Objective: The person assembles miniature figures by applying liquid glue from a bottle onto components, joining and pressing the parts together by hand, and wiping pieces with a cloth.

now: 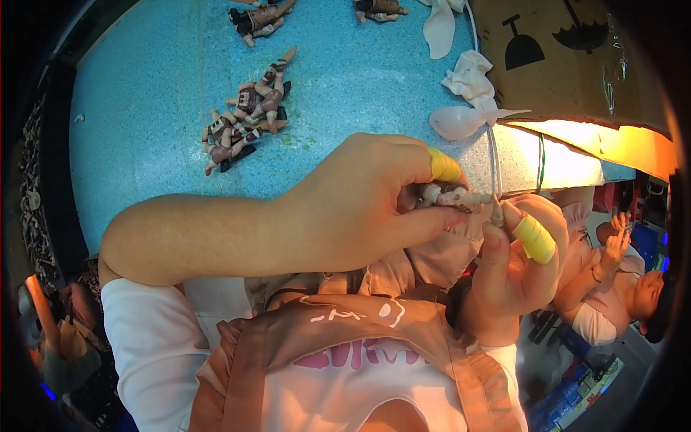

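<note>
My left hand (381,183), with yellow tape around a finger, is closed around a small figurine (453,196) at the table's near edge. Light limbs of the figurine stick out between thumb and fingers; the rest is hidden in the palm. My right hand (529,248), also taped yellow on a finger, pinches a small brownish piece (497,211) at the figurine's outer end. Whether that piece is joined to the figurine or only touching it, I cannot tell. Beyond my left forearm lie several similar figurines (248,108) on the blue tabletop (158,108).
More figurines (260,19) lie at the far edge. A whitish squeeze bulb (457,124) with a thin nozzle, crumpled white cloth (471,78) and a white cable (495,162) are at the right. Behind them stands a cardboard box (568,72). Another person (612,288) works at far right.
</note>
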A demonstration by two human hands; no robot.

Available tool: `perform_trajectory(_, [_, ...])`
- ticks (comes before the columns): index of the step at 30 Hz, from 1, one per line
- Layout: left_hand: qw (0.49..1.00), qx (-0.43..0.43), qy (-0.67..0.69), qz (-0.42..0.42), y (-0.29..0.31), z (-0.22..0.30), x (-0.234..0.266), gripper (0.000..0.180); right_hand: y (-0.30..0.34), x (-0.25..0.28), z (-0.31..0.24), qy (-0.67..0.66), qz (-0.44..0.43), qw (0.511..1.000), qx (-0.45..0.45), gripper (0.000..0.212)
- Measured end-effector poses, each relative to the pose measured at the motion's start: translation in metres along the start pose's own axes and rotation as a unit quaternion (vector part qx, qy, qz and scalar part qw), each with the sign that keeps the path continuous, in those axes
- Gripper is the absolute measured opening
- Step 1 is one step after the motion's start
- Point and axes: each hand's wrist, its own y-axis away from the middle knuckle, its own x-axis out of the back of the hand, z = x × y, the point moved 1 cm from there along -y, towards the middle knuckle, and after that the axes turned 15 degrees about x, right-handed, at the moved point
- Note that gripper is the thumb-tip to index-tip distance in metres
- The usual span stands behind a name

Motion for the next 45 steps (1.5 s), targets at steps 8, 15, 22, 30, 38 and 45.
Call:
perform_trajectory(8, [0.999,-0.037,-0.014,0.015,0.002,-0.001,-0.004,0.025,-0.001,0.001,-0.002,0.015,-0.047,0.999,0.009,0.028])
perform_trajectory(15, [0.995,-0.084,-0.015,0.059,-0.003,-0.007,-0.008,0.025,-0.001,0.000,0.006,-0.068,-0.006,0.996,-0.064,0.028])
perform_trajectory(22, [0.996,-0.062,-0.050,0.034,-0.001,-0.002,-0.001,0.026,-0.006,-0.003,0.001,0.013,-0.063,0.998,0.004,0.027])
perform_trajectory(30, [0.998,-0.043,-0.034,-0.026,-0.004,0.004,0.001,0.033,0.000,0.000,-0.001,0.091,-0.073,0.991,0.058,0.019])
perform_trajectory(38, [0.987,-0.135,-0.078,-0.031,-0.005,0.003,0.005,0.038,0.008,-0.005,0.006,-0.162,0.027,0.983,-0.088,0.021])
perform_trajectory(45, [0.981,-0.163,-0.104,-0.009,-0.006,0.004,0.003,0.039,0.002,-0.007,0.005,-0.164,0.006,0.982,-0.098,0.019])
